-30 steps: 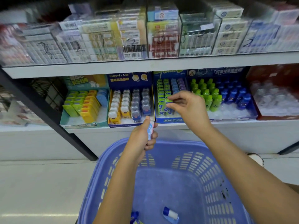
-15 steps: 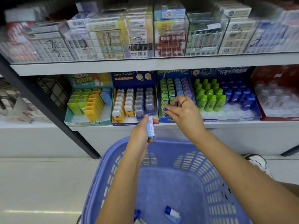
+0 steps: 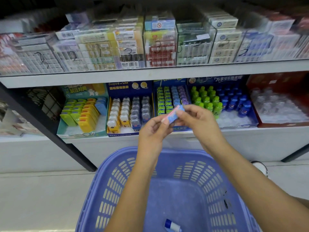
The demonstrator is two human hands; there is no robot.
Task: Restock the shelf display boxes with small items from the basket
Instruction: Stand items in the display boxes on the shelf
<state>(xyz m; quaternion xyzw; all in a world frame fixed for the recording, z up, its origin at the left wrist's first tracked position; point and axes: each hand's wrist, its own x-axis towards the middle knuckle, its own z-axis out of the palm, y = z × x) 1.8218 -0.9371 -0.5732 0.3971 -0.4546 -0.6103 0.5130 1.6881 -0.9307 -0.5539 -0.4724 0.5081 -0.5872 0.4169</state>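
A small blue and pink packet (image 3: 173, 113) is pinched between my left hand (image 3: 153, 129) and my right hand (image 3: 197, 120), in front of the lower shelf. Behind it stands a blue display box (image 3: 179, 128) with rows of green, blue and purple packets. The blue plastic basket (image 3: 107, 190) sits below my arms. One blue and white item (image 3: 172, 226) lies on its floor near the bottom edge.
Along the lower shelf stand a teal box of yellow and green cases (image 3: 83, 114), a box of bear-shaped items (image 3: 128, 113), a box of green and blue bottles (image 3: 224, 104) and a red box (image 3: 277, 102). Clear cases of packs (image 3: 150, 46) fill the upper shelf.
My right hand left the display box and came back to meet the left. My left hand rose with the packet, and both hands now hold it.
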